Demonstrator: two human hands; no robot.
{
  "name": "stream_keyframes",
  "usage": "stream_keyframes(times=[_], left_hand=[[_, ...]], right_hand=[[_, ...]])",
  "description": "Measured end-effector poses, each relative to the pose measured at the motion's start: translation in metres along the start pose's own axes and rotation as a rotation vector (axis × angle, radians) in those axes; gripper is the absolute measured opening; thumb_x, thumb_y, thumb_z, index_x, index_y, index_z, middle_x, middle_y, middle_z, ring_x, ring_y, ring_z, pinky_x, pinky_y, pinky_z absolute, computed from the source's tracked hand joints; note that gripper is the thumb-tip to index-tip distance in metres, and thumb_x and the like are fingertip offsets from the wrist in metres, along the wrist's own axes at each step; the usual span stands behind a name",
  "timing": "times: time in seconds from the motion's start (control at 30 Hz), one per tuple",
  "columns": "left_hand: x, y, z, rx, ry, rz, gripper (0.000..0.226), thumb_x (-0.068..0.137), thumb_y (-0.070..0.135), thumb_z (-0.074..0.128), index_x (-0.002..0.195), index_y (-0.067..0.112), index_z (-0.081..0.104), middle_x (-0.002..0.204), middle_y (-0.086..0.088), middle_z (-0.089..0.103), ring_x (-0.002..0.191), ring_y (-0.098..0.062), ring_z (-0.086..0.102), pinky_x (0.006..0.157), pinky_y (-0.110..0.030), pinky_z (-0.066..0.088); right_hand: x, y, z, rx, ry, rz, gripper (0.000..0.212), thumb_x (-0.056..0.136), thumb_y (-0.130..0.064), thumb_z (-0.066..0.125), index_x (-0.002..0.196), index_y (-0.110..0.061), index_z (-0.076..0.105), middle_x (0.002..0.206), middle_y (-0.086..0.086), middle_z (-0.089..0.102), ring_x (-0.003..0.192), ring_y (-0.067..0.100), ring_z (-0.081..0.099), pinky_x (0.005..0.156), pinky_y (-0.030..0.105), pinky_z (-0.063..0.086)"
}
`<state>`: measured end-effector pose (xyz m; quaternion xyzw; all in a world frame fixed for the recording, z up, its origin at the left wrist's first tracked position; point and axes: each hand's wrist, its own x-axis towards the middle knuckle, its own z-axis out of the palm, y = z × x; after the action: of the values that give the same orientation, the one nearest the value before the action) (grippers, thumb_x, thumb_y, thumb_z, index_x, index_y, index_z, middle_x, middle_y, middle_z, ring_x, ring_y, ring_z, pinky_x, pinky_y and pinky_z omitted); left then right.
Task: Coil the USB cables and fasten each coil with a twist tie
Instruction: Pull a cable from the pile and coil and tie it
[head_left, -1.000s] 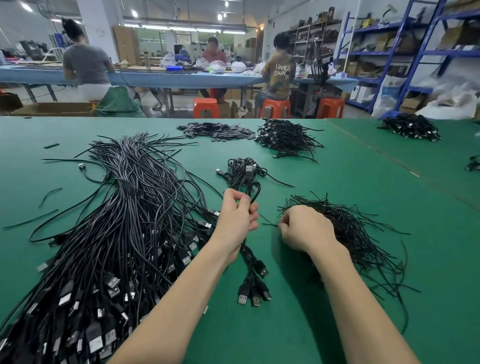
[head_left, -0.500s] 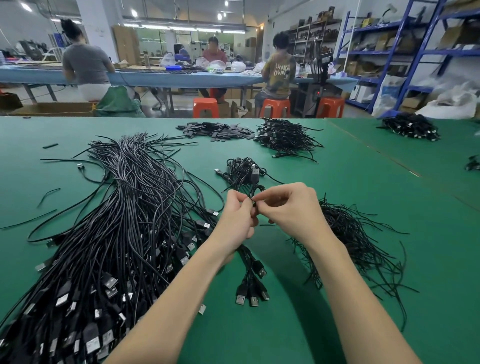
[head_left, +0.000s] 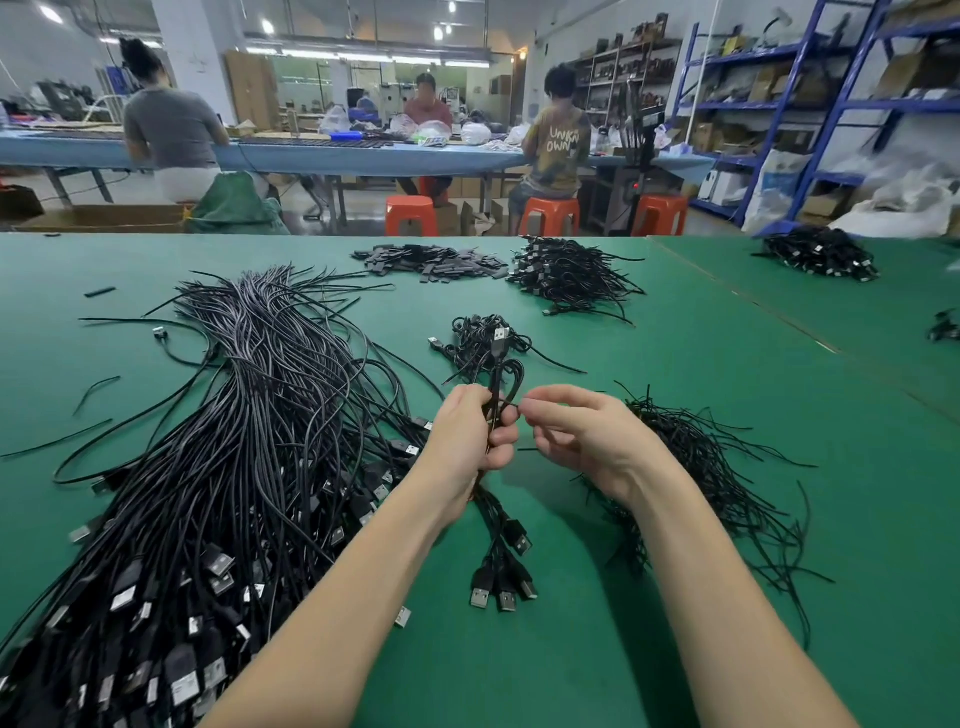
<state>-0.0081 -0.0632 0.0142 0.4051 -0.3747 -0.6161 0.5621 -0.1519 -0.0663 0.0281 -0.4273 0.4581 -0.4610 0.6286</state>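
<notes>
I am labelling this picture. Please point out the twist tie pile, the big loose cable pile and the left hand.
twist tie pile (head_left: 691, 467), head view, middle of the strands
big loose cable pile (head_left: 260, 415), head view, middle of the cables
left hand (head_left: 467, 441), head view, back of the hand

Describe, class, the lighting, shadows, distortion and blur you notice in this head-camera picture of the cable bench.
Head view: overhead lamps light the green table evenly; soft shadows lie under the left hand and right hand; wide-angle distortion bows the blue shelving; the far right edge smears, while the cable bundle stays sharp.
</notes>
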Motion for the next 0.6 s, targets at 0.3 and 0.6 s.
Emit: stream_keyframes(times=[0.3,0.6], left_hand=[[-0.004,0.005,-0.005,-0.090,-0.183,-0.025,0.010,0.105,0.009,0.033,0.097,0.009,0.039,0.075,-0.005,0.054,0.056,-0.010,0.037,0.039,-0.018,0.023],[-0.010,0.004,-0.005,0.015,-0.312,-0.046,0.015,0.102,0.004,0.046,0.088,0.008,0.045,0.083,-0.015,0.071,0.060,-0.013,0.051,0.051,-0.019,0.038]], right_hand=[[0.001,0.004,-0.011,0.323,0.029,0.198,0.029,0.082,0.004,0.072,0.102,-0.013,0.060,0.070,0.005,0.072,0.056,0.011,0.068,0.052,0.020,0.057],[0.025,-0.035,-0.034,-0.340,-0.145,0.012,0.030,0.088,0.010,0.063,0.090,-0.019,0.054,0.077,0.004,0.061,0.064,0.012,0.046,0.050,0.017,0.042]])
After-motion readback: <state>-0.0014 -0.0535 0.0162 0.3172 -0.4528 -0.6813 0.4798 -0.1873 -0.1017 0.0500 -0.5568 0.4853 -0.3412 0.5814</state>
